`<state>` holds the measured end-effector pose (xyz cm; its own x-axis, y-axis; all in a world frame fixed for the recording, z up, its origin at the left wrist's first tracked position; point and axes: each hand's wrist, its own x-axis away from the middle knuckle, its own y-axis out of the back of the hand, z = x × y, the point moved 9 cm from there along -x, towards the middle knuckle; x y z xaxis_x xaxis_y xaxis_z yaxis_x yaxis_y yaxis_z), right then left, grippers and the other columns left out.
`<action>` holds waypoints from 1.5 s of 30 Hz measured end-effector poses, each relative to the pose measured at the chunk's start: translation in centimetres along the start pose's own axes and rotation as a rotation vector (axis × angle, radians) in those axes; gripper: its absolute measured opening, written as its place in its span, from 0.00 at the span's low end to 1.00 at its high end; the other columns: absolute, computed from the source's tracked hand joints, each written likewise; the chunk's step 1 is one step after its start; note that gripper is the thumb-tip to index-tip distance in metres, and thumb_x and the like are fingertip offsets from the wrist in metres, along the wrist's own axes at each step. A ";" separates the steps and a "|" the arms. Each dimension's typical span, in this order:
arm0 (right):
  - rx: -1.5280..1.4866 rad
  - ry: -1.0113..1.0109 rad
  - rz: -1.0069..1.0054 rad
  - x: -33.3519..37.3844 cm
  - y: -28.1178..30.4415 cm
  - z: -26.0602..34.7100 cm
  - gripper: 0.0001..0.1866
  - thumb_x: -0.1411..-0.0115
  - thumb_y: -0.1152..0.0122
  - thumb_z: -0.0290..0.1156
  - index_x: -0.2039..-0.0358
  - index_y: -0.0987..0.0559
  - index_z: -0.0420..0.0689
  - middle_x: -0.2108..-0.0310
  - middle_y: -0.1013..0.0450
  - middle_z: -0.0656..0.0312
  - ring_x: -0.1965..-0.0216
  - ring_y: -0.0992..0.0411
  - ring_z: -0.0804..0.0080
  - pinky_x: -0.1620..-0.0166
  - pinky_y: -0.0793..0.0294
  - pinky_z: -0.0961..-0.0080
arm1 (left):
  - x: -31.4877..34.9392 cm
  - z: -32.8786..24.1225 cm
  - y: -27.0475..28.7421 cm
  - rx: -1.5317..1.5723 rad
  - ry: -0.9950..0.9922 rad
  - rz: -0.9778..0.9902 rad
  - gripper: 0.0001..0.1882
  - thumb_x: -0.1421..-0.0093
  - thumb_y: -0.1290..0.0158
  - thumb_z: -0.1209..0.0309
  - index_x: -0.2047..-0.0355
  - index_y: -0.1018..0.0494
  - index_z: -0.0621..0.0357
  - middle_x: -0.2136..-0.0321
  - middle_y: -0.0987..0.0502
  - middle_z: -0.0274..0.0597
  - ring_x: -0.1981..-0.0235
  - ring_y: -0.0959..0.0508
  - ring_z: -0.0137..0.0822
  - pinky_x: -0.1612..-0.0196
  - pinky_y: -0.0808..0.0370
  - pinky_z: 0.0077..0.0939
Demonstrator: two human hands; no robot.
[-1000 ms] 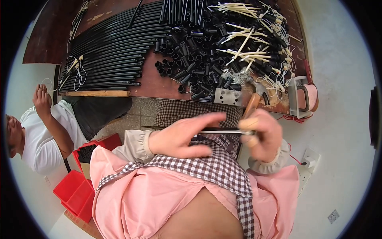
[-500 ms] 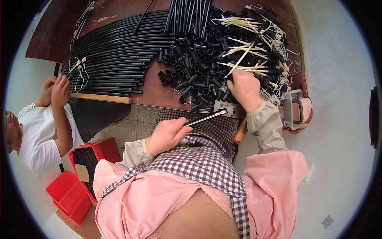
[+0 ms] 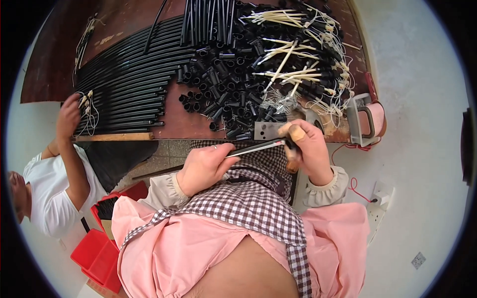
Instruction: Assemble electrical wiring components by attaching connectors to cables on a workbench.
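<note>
L hand (image 3: 204, 168) is clamped on a black tube (image 3: 258, 147), thumb on top; R hand (image 3: 310, 154) is closed at the tube's R end, fingers bunched round the tip. So both hands are on one thing, w/ a stretch of tube bare btwn them. Can't tell if R fingers also pinch a separate small pc. The tube is held in the air just off the counter's (image 3: 174, 121) front edge, R end a bit higher; a dark length shows past the L wrist, in line w/ it, prob. the same tube.

To do this well: L hand should act as the vise, gripping firm nr the end so the tube can't roll or flex. R fingers work best straight along the tube's axis, no sideways push, b/c a long thin tube will likely bend or twist. Thumb clear of the tip helps you see it.

Watch the hammer (image 3: 292, 166): its handle juts past the front edge, right by the R hand, easy to knock. Metal plate (image 3: 268, 130) w/ holes sits at the front edge, just beyond the tube, so mind scraping. Loose nails (image 3: 278, 102) lie behind it, nr the short black sleeves (image 3: 218, 84); don't sweep them w/ the cuff.
</note>
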<state>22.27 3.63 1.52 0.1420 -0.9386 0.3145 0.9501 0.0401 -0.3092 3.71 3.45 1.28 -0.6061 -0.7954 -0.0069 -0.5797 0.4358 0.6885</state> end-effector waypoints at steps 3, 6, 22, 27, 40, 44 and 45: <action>0.101 -0.030 -0.012 0.0 1.1 0.7 0.18 0.35 0.49 0.43 0.63 0.25 0.38 0.82 0.33 0.69 0.89 0.45 0.89 0.85 0.48 0.91 | 0.1 0.0 0.8 -0.046 -0.019 -0.089 0.12 0.46 0.43 0.67 0.64 0.28 0.59 0.79 0.26 0.45 0.78 0.24 0.45 0.77 0.29 0.34; 0.024 -0.091 -0.035 -0.3 2.3 0.3 0.18 0.36 0.48 0.43 0.64 0.23 0.40 0.83 0.30 0.68 0.90 0.43 0.90 0.86 0.48 0.92 | -0.6 -0.5 1.5 -0.082 -0.032 -0.111 0.13 0.47 0.42 0.67 0.64 0.28 0.59 0.79 0.26 0.44 0.79 0.25 0.45 0.77 0.30 0.34; 0.250 0.012 -0.224 0.2 1.7 -1.6 0.20 0.36 0.50 0.45 0.67 0.22 0.39 0.73 0.24 0.60 0.82 0.30 0.84 0.80 0.34 0.88 | -0.7 -0.2 -4.3 -0.023 0.118 0.161 0.11 0.43 0.46 0.66 0.72 0.33 0.60 0.82 0.27 0.50 0.79 0.26 0.52 0.77 0.30 0.41; 0.164 0.133 -0.070 -0.5 2.3 0.9 0.18 0.35 0.50 0.40 0.63 0.22 0.37 0.68 0.24 0.62 0.72 0.28 0.79 0.67 0.30 0.81 | -0.9 -2.0 -5.8 0.150 -0.018 0.260 0.15 0.40 0.49 0.61 0.74 0.35 0.61 0.84 0.28 0.52 0.81 0.26 0.55 0.78 0.30 0.44; 1.654 0.735 -0.281 -4.8 4.8 2.2 0.06 0.51 0.40 0.30 0.71 0.23 0.44 0.75 0.34 0.62 0.69 0.34 0.64 0.66 0.32 0.70 | -1.8 0.9 -3.2 0.003 0.055 0.165 0.15 0.40 0.50 0.59 0.75 0.33 0.58 0.84 0.27 0.51 0.79 0.25 0.53 0.78 0.30 0.45; 1.658 0.763 -0.183 -5.8 3.9 2.2 0.06 0.54 0.39 0.27 0.74 0.26 0.44 0.74 0.33 0.62 0.67 0.33 0.65 0.67 0.31 0.72 | -0.8 0.7 -0.1 -0.172 0.119 -0.039 0.14 0.40 0.50 0.60 0.74 0.33 0.58 0.84 0.27 0.50 0.79 0.25 0.52 0.78 0.30 0.43; 1.632 0.756 -0.166 -5.8 3.9 2.2 0.06 0.54 0.39 0.26 0.75 0.27 0.45 0.74 0.32 0.62 0.66 0.32 0.65 0.67 0.31 0.73 | -0.7 0.6 0.1 -0.172 0.129 -0.043 0.14 0.40 0.50 0.60 0.74 0.33 0.58 0.84 0.27 0.50 0.79 0.25 0.52 0.78 0.30 0.43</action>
<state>25.79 10.01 0.44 0.3270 -0.8853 -0.3306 0.2937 -0.2373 0.9260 3.72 4.28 0.90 -0.5022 -0.8635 0.0462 -0.4951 0.3309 0.8034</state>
